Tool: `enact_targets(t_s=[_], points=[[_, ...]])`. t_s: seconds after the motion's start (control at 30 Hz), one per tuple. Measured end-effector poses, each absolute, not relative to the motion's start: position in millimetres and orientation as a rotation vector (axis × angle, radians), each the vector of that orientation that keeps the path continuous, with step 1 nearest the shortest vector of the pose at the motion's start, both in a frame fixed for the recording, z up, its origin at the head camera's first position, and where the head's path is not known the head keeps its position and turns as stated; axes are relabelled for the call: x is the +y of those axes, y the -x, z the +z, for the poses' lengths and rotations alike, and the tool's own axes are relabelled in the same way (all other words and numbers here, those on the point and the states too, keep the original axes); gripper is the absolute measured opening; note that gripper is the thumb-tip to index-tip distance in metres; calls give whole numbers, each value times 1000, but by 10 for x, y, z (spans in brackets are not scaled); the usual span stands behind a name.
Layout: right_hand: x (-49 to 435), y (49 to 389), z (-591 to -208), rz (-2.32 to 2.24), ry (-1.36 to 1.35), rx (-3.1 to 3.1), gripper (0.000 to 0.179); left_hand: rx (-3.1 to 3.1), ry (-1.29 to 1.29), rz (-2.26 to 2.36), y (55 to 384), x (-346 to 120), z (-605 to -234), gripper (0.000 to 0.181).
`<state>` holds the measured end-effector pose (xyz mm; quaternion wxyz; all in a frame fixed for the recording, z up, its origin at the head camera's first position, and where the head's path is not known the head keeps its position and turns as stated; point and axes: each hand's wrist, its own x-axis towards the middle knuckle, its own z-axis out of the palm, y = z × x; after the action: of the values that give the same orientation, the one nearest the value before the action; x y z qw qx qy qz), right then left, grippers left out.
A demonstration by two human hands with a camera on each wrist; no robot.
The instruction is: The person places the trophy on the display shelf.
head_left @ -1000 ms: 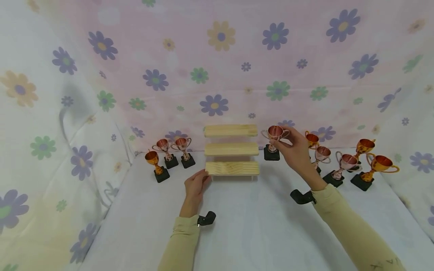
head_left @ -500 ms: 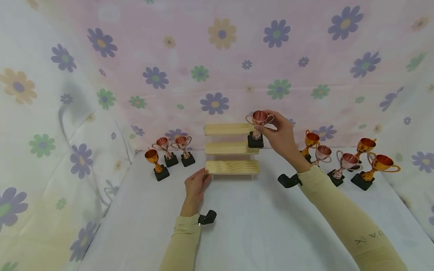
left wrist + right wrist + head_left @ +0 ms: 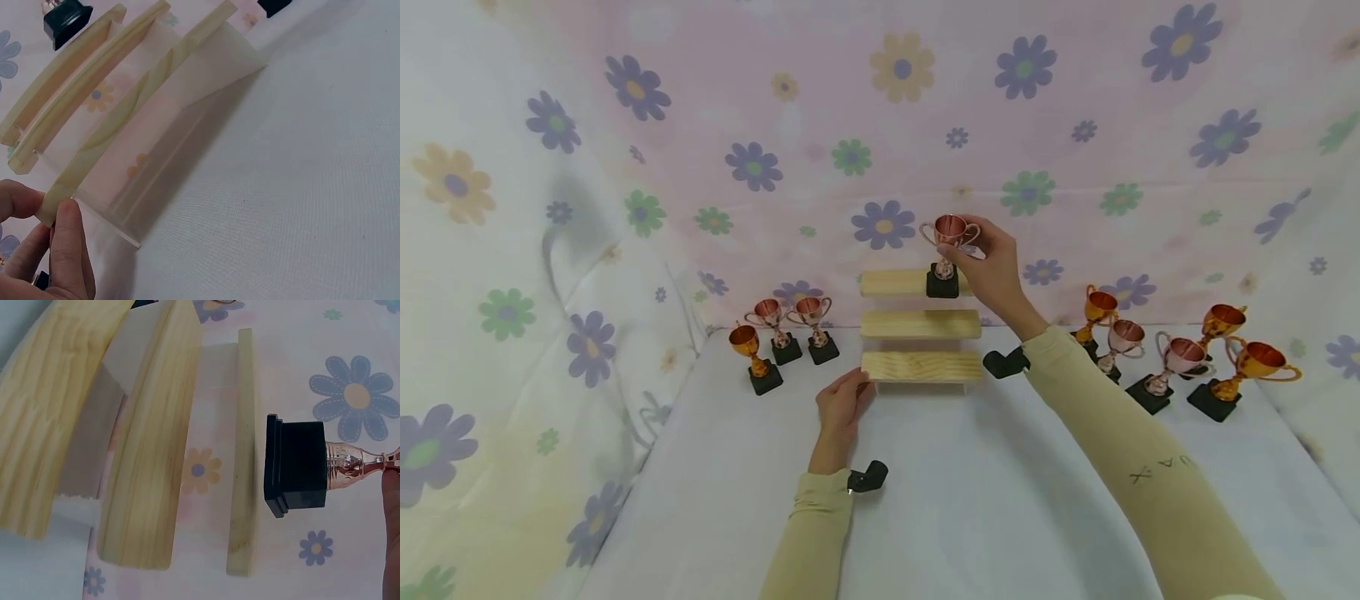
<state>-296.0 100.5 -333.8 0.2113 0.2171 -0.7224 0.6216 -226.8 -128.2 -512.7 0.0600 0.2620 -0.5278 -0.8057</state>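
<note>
My right hand (image 3: 996, 265) pinches a rose-gold trophy cup (image 3: 943, 268) with a square black base. In the head view the trophy is upright at the top board of a three-step wooden display shelf (image 3: 921, 365). The right wrist view shows its black base (image 3: 301, 464) a small gap above the top board (image 3: 242, 456); only a bit of the right hand (image 3: 392, 531) appears there. My left hand (image 3: 841, 406) grips the left end of the lowest board, thumb and fingers around its corner, clearest in the left wrist view on the front board (image 3: 125, 119).
Left of the shelf stand a gold trophy (image 3: 751, 354) and two rose-gold trophies (image 3: 777, 329). Several gold and rose-gold trophies (image 3: 1176, 367) are grouped at the right. A flowered cloth (image 3: 805, 117) hangs behind the white-covered table (image 3: 940, 500).
My right hand has carried the rose-gold trophy leftward and up, from beside the shelf to above its top board. The left hand has kept its grip on the lowest board.
</note>
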Motion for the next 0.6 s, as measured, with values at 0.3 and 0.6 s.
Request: enact_targets(t_s=[0.3,0.6], points=[[817,3165,-3338,1723,-615,-2057,38,-1622,-800,-2435,2273,-1275,-5117,33],[666,3300,-3357,1746,-656,-2049,36,-1694,-847,-2439,2282,-1316,-5113,34]])
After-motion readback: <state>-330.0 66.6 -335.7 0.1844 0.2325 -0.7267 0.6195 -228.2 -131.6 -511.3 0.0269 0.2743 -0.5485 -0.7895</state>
